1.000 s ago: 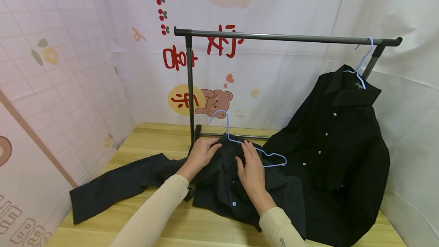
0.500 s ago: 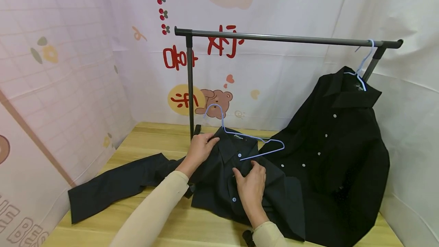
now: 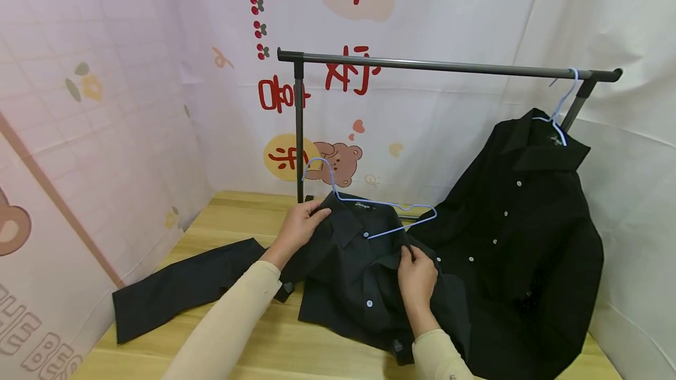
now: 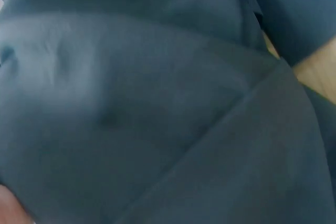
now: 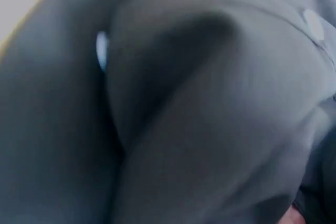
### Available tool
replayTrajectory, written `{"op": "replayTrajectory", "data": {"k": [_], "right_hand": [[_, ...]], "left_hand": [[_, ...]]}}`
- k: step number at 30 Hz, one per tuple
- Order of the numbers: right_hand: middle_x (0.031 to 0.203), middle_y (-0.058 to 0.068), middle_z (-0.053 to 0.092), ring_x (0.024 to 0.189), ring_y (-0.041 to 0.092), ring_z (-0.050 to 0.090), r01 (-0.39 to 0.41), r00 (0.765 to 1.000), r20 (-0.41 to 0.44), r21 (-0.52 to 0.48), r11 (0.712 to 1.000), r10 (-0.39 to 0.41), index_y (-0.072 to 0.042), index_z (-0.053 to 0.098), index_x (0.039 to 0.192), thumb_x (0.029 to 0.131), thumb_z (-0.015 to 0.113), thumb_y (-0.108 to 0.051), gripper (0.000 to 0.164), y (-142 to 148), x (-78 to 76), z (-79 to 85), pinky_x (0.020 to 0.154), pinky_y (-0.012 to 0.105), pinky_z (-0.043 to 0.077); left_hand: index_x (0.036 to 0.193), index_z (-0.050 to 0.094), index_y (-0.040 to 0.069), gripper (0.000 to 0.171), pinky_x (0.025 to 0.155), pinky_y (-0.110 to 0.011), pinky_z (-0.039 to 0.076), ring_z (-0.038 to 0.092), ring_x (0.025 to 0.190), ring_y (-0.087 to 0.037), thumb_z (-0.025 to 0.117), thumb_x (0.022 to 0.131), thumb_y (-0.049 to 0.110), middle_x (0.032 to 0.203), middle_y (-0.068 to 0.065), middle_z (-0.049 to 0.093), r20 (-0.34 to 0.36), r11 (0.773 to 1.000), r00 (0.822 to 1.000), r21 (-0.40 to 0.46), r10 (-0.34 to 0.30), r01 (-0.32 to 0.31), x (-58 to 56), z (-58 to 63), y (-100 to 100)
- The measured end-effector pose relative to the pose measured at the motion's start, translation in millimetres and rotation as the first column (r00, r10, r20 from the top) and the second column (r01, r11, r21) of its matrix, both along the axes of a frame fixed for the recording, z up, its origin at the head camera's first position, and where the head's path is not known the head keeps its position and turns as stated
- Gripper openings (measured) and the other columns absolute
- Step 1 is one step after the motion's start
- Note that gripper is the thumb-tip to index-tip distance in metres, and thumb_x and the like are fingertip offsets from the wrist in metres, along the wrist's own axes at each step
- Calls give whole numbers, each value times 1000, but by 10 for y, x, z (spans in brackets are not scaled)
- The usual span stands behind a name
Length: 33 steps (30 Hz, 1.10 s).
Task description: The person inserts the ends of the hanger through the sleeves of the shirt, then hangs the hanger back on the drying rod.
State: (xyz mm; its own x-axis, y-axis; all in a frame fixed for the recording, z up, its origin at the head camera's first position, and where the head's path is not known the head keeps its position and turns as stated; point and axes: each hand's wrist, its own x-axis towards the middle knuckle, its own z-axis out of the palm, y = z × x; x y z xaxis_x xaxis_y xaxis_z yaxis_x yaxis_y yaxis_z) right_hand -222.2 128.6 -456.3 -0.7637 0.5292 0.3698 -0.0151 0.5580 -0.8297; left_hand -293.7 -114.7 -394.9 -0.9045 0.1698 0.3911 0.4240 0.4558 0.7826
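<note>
A black button-up shirt (image 3: 338, 268) lies on the table, its collar facing the rack. My left hand (image 3: 297, 228) pinches it beside the collar, on the left. With thumb and fingers my right hand (image 3: 417, 277) grips the edge of the front opening. A light blue hanger (image 3: 369, 200) has its left part hidden inside the shirt; its right arm sticks out over the open front, hook pointing up. Dark cloth (image 4: 131, 103) fills the left wrist view. In the right wrist view the folded cloth (image 5: 210, 119) shows two pale buttons.
Behind stands a dark metal clothes rack (image 3: 438, 65). A second black shirt (image 3: 544, 221) hangs from its right end on another blue hanger (image 3: 561, 98), reaching down to the wooden table (image 3: 248, 207). A black sleeve (image 3: 179, 292) stretches left across the tabletop.
The right hand has left the hanger, dropped to the shirt front and moved right, now gripping its edge. The hanger has shifted left, and the collar opening shows more widely.
</note>
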Motion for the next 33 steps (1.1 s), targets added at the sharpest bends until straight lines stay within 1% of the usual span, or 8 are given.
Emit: {"op": "replayTrajectory", "data": {"k": [3,5,8,15,21,25,28,33], "right_hand": [[99,23,72,93,44,65,6,1000,11,-19,1000,-6,2,75,106,98,62,-16,24,118,-27,105,85,54,47],[94,22,72,79,35,69,3,999,42,-43,999,-1,1,75,106,98,61,-19,25,182,-51,172,76,46,51],[88,21,72,60,22,69,-10,995,96,-81,997,18,-1,77,101,99,59,-21,27,265,-71,262,63,32,49],[94,24,71,60,20,71,-17,993,111,-143,990,33,1,77,99,97,56,-15,27,405,-107,316,52,15,46],[98,22,71,55,11,66,-89,981,153,-190,978,118,2,74,113,95,60,-15,28,525,-139,335,52,18,50],[104,21,65,58,9,60,-149,952,213,-304,941,219,3,69,121,96,59,-13,31,619,-150,404,54,21,51],[100,19,61,61,11,57,-175,931,248,-339,924,267,5,66,124,97,57,-11,33,655,-167,454,55,23,51],[92,15,59,62,13,55,-212,906,288,-323,922,310,5,64,126,99,55,-10,33,660,-168,493,56,24,49]], "left_hand": [[107,73,11,17,74,-34,46,57,81,-20,63,100,23,89,-3,66,20,1000,999,12,-25,25,2,-16,-90],[106,73,10,17,73,-34,46,56,80,-21,62,100,23,87,-3,65,19,999,999,4,-48,48,-3,-27,-140],[108,74,11,17,74,-34,46,57,81,-20,63,100,22,92,-2,67,11,997,997,-14,-70,70,-17,-57,-195],[111,74,10,19,82,-38,50,63,88,-19,63,100,20,103,-5,71,-31,994,995,-66,-95,93,-79,-191,-288],[108,76,14,16,82,-39,50,63,88,-18,63,99,19,102,-1,71,-73,993,995,-99,-67,60,-125,-302,-342],[108,76,15,16,85,-41,51,65,93,-20,63,99,19,104,-2,71,-97,988,994,-150,-55,40,-135,-332,-353],[115,75,14,20,89,-43,52,66,100,-22,63,100,18,110,-4,71,-129,981,990,-190,-63,38,-139,-342,-385],[122,72,13,25,91,-42,53,68,104,-24,63,99,16,114,-6,71,-252,967,966,-256,-55,-12,-157,-366,-431]]}}
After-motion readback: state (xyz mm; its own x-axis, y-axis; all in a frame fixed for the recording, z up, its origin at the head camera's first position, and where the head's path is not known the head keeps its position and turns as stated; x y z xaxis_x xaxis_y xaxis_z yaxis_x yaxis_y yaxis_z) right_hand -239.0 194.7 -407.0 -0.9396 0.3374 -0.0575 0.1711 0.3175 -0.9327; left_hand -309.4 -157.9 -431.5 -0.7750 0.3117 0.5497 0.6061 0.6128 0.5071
